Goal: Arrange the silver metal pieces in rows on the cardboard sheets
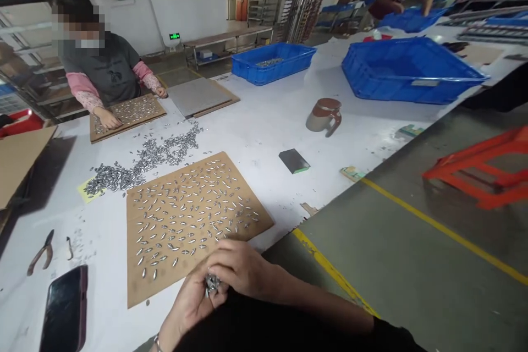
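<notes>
My left hand (192, 300) is cupped around a small heap of shiny metal pieces (212, 283), just off the near edge of a brown cardboard sheet (136, 286). Over that heap, my right hand (243, 267) curls its fingers down onto the pieces; which of them it pinches is hidden. Slim, pointed silver pieces (177, 225) lie spaced out across the cardboard in rough rows. Behind the sheet, a loose pile of similar pieces (119, 176) spreads over the white table (256, 132), partly on a yellow paper (84, 190).
On the left lie pliers (41, 253) and a phone (64, 308). A dark block (294, 160) and a lidded mug (324, 115) stand to the right, with blue bins (272, 66) farther back. Across the table, a co-worker (111, 66) handles another covered board (132, 115). An orange stool (482, 170) stands right.
</notes>
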